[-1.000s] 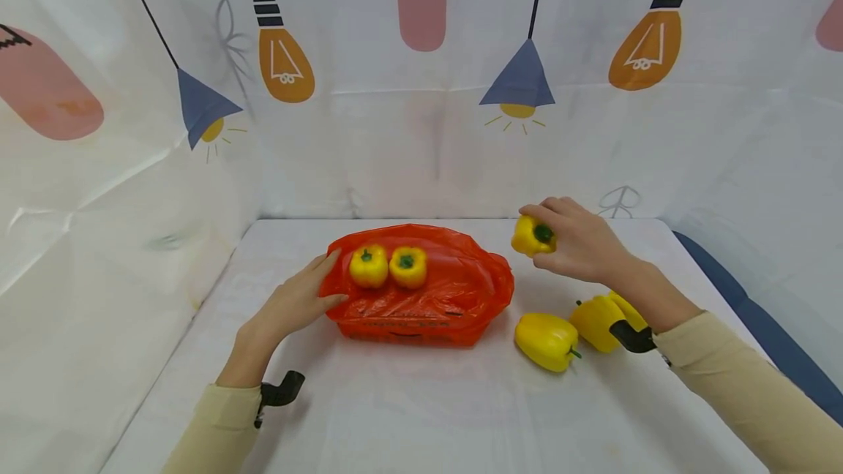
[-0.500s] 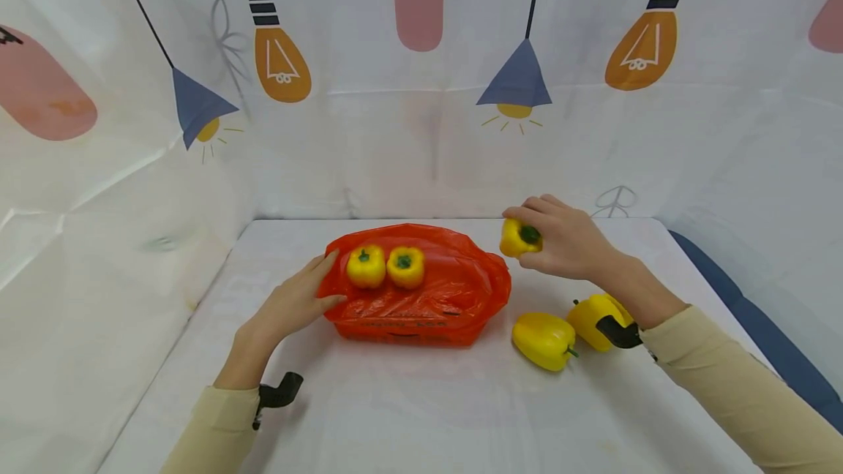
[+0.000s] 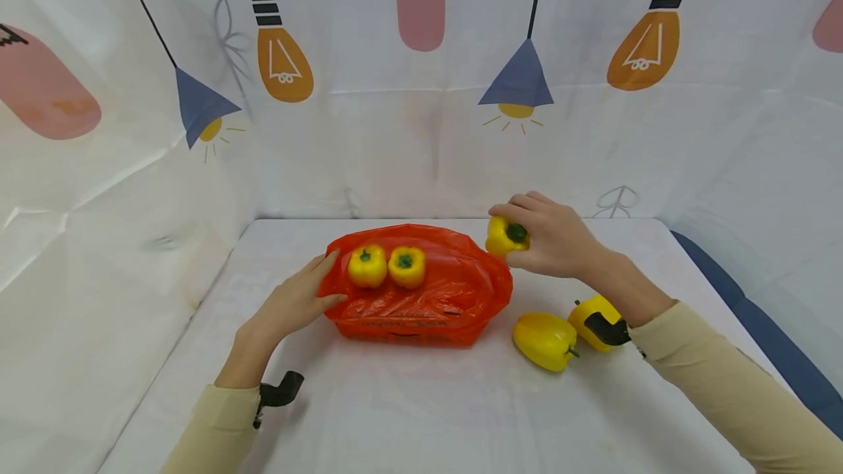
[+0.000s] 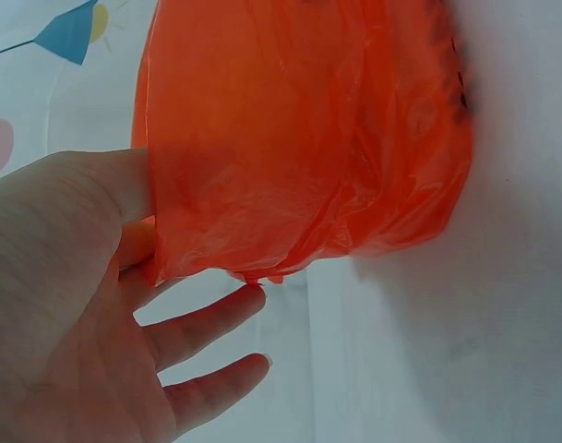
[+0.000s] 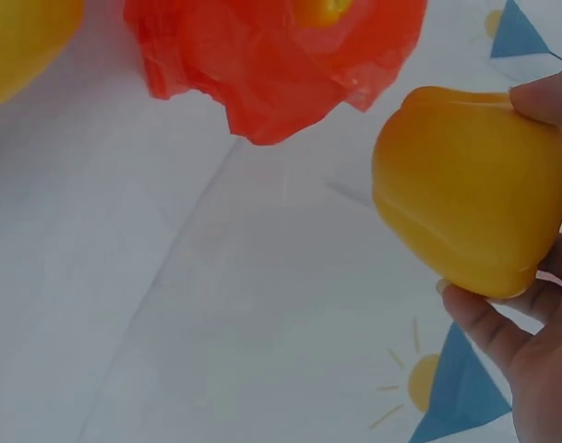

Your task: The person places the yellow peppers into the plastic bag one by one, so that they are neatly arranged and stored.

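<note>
The right hand [image 3: 549, 236] grips a pepper [image 3: 502, 240], thumb and fingers curled about its sides, held up near the far right rim of the red bag [image 3: 454, 287]; the right wrist view shows a gap between the two. The bag stands mid-table, its mouth wide, with a left pepper [image 3: 367, 266] and a right pepper [image 3: 407, 267] side by side within the rim, towards the left. At the bag's left end the left hand [image 3: 296, 298] is spread, fingers nearly straight and well apart from the thumb, touching the thin plastic rather than clenching it. That light touch seems the weak point: should the left hand slip, the rim could sag inward and narrow the mouth. The right rim has no hand on it, so a low pass with the pepper might snag or fold it. The pepper's smooth skin could also slide from the right hand's grip. On the table [image 3: 421, 415] at right, a near pepper [image 3: 545, 341] and a far pepper [image 3: 593, 306] lie below the right forearm, and a dropping wrist might knock the latter, which the wrist mount [image 3: 607, 330] partly hides.
</note>
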`<state>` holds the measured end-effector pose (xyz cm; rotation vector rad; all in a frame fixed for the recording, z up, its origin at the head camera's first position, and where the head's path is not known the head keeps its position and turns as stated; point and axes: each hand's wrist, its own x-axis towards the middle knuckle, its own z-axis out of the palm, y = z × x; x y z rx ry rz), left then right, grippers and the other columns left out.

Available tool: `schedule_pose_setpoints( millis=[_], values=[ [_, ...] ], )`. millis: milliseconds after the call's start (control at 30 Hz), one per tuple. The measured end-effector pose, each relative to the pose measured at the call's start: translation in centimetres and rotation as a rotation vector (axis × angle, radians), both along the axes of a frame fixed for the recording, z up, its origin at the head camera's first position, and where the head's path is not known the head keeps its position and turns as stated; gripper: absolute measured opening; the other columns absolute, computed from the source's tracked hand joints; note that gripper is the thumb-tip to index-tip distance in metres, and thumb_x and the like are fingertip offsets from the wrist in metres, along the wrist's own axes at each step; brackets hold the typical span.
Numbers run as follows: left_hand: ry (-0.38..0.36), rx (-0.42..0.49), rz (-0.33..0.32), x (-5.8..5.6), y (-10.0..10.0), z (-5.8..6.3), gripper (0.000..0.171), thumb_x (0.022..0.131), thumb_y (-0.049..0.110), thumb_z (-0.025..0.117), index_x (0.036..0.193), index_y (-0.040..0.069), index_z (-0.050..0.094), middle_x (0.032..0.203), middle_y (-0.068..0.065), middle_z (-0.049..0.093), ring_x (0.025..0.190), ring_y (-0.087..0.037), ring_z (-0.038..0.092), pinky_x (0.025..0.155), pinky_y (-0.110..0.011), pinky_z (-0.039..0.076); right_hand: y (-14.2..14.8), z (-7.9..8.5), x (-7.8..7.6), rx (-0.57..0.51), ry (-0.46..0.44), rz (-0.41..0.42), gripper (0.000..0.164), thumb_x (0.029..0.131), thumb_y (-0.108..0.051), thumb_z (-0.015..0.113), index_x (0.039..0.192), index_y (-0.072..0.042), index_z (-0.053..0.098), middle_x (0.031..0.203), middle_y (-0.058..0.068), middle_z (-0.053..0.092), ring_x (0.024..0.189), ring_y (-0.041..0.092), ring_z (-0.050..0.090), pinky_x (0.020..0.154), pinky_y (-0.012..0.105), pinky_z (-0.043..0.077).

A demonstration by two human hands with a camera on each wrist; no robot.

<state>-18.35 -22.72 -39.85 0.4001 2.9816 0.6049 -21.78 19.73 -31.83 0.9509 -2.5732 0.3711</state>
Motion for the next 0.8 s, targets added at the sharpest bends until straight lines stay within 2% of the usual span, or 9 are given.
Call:
schedule_pose_setpoints(
  millis=[300, 800],
  values=[
    [0.0, 0.007, 0.002, 0.1, 0.0, 0.0, 0.082, 0.095, 0.039, 0.065, 0.159, 0.012, 0.021, 0.162, -0.02, 0.026, 0.146, -0.044, 0.033, 0.112, -0.067, 0.033, -1.6, 0.5, 0.0, -0.019, 0.014, 0.048, 0.054, 0.073, -0.03, 0.069, 0.125, -0.021, 0.064, 0.108, -0.002, 0.063, 0.095, 0.013, 0.052, 0.071, 0.028, 0.05],
    [-0.017, 0.01, 0.018, 0.1, 0.0, -0.1, 0.083, 0.095, 0.041, 0.064, 0.16, 0.013, 0.021, 0.163, -0.02, 0.026, 0.146, -0.044, 0.032, 0.112, -0.067, 0.033, -4.5, -0.3, 0.0, 0.0, -0.084, 0.115, 0.059, 0.073, -0.029, 0.067, 0.131, -0.023, 0.059, 0.111, -0.002, 0.058, 0.097, 0.013, 0.05, 0.072, 0.027, 0.05]
  ],
)
